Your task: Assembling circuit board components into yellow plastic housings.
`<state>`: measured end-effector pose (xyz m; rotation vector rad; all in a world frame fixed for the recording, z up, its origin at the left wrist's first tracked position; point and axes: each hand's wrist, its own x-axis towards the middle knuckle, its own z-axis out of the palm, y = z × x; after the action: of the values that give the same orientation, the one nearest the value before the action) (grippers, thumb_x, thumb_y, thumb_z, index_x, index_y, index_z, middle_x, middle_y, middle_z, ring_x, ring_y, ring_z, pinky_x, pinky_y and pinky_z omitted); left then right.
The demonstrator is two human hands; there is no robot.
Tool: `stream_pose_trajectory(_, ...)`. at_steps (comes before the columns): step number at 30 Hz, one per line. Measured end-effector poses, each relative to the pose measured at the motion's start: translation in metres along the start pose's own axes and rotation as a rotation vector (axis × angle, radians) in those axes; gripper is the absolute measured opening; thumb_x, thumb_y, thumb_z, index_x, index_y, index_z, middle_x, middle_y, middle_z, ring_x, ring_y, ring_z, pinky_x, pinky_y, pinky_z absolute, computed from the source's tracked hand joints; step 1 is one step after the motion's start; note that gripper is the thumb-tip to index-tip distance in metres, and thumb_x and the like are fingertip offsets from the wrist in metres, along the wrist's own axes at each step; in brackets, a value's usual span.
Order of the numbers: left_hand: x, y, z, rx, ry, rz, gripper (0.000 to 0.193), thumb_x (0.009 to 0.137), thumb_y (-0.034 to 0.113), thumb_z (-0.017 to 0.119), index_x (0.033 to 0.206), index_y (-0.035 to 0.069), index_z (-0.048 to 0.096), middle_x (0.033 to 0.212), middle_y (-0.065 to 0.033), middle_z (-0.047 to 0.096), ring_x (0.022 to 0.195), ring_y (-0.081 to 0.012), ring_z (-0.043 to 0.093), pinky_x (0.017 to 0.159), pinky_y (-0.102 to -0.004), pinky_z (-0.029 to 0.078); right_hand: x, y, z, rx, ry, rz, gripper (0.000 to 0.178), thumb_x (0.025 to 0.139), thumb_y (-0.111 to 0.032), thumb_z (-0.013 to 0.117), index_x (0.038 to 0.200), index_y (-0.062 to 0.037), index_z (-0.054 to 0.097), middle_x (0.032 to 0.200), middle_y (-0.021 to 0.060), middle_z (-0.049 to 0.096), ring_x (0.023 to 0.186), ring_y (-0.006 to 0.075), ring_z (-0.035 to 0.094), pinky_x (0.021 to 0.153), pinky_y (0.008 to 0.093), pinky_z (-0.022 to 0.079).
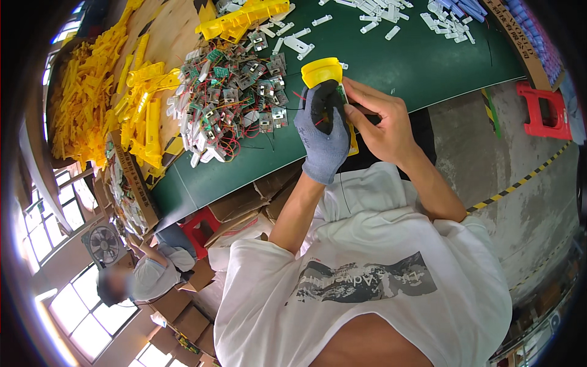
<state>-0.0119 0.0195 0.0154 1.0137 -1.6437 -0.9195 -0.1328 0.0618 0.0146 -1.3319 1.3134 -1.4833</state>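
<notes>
My left hand (325,144), in a grey glove with dark fingers, is closed around a yellow plastic housing (321,70) over the table's near edge. The housing's wide end sticks up past the glove, and another bit of yellow shows below it. Thin red wires come out around the gloved fingers. On the housing's right side, my bare right hand (386,125) has its thumb and fingers bent in a pinch. A narrow green and white piece (342,93) shows by those fingertips; what exactly they grip is partly hidden.
Wired circuit boards (238,92) lie heaped left on the green table (391,67). Yellow plastic parts (85,104) pile up further left. Small white plastic pieces (382,12) are scattered at the back. A red stool (544,110) stands right; another person (156,272) sits lower left.
</notes>
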Motion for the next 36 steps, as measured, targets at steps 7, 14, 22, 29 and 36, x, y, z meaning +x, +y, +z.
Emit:
stream_pose_trajectory(7, 0.072, 0.039, 0.007, -0.196, 0.048, -0.063, 0.015, 0.090, 0.000, 0.051, 0.104, -0.001, 0.056, 0.092, -0.0090, 0.058, 0.081, -0.0152, 0.055, 0.073, -0.0305, 0.047, 0.054, -0.030, -0.016, 0.165, -0.130, -0.179, 0.060, 0.085, -0.006, 0.057, 0.141, 0.0024, 0.037, 0.143, 0.0212, 0.043, 0.127, 0.0290, 0.049, 0.100, 0.0374, 0.044)
stream_pose_trajectory(14, 0.221, 0.020, 0.070, -0.037, 0.163, 0.128, 0.065, 0.084, 0.011, 0.070, 0.137, 0.001, 0.033, 0.127, -0.0096, 0.047, 0.112, -0.0154, 0.044, 0.099, -0.0284, 0.036, 0.057, 0.008, -0.005, -0.184, 0.090, -0.115, 0.060, 0.084, -0.013, 0.063, 0.139, -0.0008, 0.040, 0.110, 0.0151, 0.059, 0.097, 0.0285, 0.059, 0.084, 0.0372, 0.048)
stream_pose_trajectory(22, 0.410, -0.081, 0.103, 0.660, 0.140, -0.113, 0.074, 0.076, 0.027, 0.069, 0.142, 0.017, 0.035, 0.135, -0.0273, 0.042, 0.121, -0.0420, 0.047, 0.101, -0.0427, 0.041, 0.042, 0.013, -0.001, -0.521, -0.100, -0.209, 0.036, 0.085, -0.021, 0.061, 0.118, -0.0057, 0.058, 0.083, 0.0069, 0.059, 0.075, 0.0231, 0.057, 0.067, 0.0364, 0.044)
stream_pose_trajectory(29, 0.500, -0.165, 0.074, 1.029, 0.038, -0.300, 0.069, 0.076, 0.037, 0.066, 0.139, 0.022, 0.043, 0.139, -0.0265, 0.038, 0.121, -0.0440, 0.048, 0.103, -0.0446, 0.040, 0.033, 0.032, 0.031, -0.620, -0.125, -0.397, 0.029, 0.083, -0.022, 0.063, 0.109, -0.0098, 0.061, 0.073, 0.0022, 0.057, 0.071, 0.0196, 0.057, 0.063, 0.0326, 0.044)
stream_pose_trajectory(36, 0.507, -0.106, 0.073, 0.945, 0.121, -0.149, 0.088, 0.076, 0.048, 0.068, 0.145, 0.010, 0.030, 0.140, -0.0342, 0.032, 0.123, -0.0467, 0.045, 0.103, -0.0460, 0.041, 0.040, 0.034, 0.028, -0.552, -0.164, -0.435, 0.027, 0.083, -0.021, 0.060, 0.107, -0.0087, 0.060, 0.077, 0.0036, 0.060, 0.073, 0.0208, 0.059, 0.066, 0.0342, 0.045)
